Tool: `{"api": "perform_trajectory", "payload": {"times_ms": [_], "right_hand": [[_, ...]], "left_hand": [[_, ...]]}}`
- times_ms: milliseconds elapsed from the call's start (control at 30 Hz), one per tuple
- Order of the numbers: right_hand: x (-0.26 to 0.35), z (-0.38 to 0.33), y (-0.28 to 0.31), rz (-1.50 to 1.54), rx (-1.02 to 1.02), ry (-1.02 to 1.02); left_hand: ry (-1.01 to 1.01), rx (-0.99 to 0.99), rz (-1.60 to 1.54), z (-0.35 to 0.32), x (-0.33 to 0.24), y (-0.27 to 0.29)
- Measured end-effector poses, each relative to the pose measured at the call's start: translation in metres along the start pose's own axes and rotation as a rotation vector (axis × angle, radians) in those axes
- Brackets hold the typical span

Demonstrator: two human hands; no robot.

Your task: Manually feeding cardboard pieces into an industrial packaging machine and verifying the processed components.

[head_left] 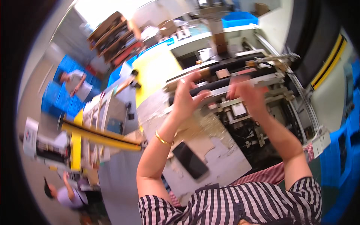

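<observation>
My left hand [184,98] is raised over the near side of a machine with dark rollers [221,82]. Its thumb and fingers are apart, with nothing visible between them. To its right, my right hand [249,93] hovers above the machine's front rail, its fingers bent and smeared by motion. Whether it holds anything does not show. Between the hands, a small tan block [222,74] rests by the dark rollers. A black smartphone [190,160] lies on the worn work board [228,165], below my left hand and nearer to me.
A bright yellow sheet [156,69] covers the board's far left part. Left of it, a yellow-and-black beam [101,135] reaches inward. Two people stand at the left, near blue crates [56,97]. A blue bin [240,18] is at the back, and more blue containers [335,157] stand right.
</observation>
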State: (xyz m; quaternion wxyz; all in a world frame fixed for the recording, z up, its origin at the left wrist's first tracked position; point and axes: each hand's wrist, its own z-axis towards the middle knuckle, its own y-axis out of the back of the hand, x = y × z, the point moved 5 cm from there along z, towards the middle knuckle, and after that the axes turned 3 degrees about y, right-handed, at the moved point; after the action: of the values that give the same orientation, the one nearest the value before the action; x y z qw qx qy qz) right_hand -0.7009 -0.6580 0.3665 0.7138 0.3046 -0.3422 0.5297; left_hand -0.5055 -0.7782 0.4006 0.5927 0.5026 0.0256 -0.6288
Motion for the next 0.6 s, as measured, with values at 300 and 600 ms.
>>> {"api": "perform_trajectory", "payload": {"times_ms": [300,600], "right_hand": [[0.091,-0.211,-0.227,0.112,1.031,-0.377],[0.146,-0.276,-0.468,0.103,1.577,-0.277]], "left_hand": [[0.662,-0.708,-0.111,-0.433,0.091,0.202],[2.073,-1.399,0.480,-1.144,-0.029,0.220]]}}
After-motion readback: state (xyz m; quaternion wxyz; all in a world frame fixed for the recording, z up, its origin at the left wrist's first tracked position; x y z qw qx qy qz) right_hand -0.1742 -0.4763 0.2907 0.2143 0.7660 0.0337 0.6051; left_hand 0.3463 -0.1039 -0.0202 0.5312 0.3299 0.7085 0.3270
